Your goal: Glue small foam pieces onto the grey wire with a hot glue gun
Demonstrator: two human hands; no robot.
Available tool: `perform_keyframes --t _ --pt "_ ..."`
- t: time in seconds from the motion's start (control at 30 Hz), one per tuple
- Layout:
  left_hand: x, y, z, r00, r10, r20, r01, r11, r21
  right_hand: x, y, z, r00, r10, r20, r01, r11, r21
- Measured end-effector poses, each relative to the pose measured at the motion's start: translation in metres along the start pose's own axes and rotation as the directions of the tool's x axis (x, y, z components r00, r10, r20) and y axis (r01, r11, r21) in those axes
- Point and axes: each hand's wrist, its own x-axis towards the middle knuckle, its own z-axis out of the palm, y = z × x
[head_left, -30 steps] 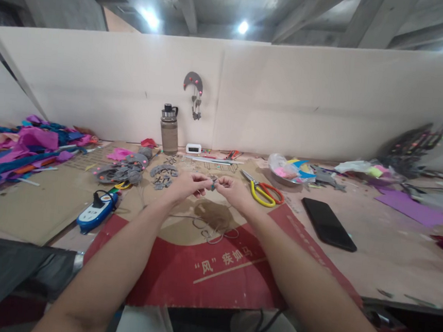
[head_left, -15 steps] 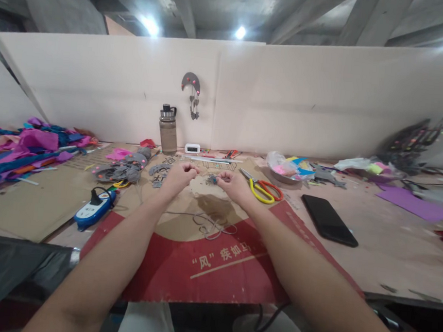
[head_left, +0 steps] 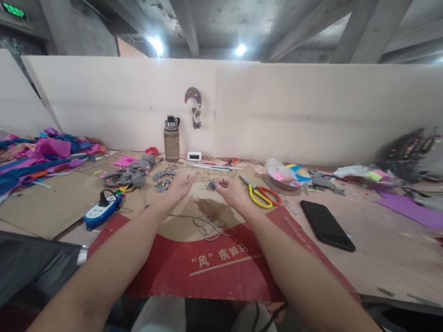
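My right hand (head_left: 230,191) pinches a small dark grey piece (head_left: 212,185) above the cardboard sheet (head_left: 211,281). To its left, my left hand (head_left: 182,185) is closed with fingertips pressed together and slightly blurred; whatever is in them is too small to make out. The two hands are apart. Below them a thin grey cord (head_left: 216,231) lies in loose loops on the cardboard. Cut grey felt pieces (head_left: 163,179) lie just left of my left hand. Scissors with yellow and orange handles (head_left: 261,195) lie slightly open beside my right hand.
A black phone (head_left: 327,225) lies at right, behind it a bowl (head_left: 284,184) of colourful scraps. At left are a blue-and-white power strip (head_left: 102,211), a grey felt pile (head_left: 129,175) and bright cloth strips (head_left: 47,158). A bottle (head_left: 172,140) and small clock (head_left: 194,156) stand by the partition.
The camera view has tilted up slightly. My left hand has turned so that more of its back faces me. My right hand still pinches the small grey piece.
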Motion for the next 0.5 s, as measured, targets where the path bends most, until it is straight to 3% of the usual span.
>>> perform_keyframes --t 0.17,0.37,0.5 --pt "-0.0033 0.0032 0.0038 0.992 0.054 0.118 -0.071 0.986 0.148 0.0030 0.0045 0.0024 0.999 -0.027 0.026 0.027 1.000 0.000" --pt "-0.0056 0.0014 0.0070 0.930 -0.030 0.366 0.051 0.998 -0.047 0.0008 0.0030 0.0009 0.998 -0.043 0.050 0.045 0.998 -0.045" --pt "-0.0107 0.0051 0.0107 0.905 -0.030 0.424 0.054 0.998 -0.044 -0.0023 -0.0007 -0.0009 0.996 -0.062 0.069 0.068 0.993 -0.092"
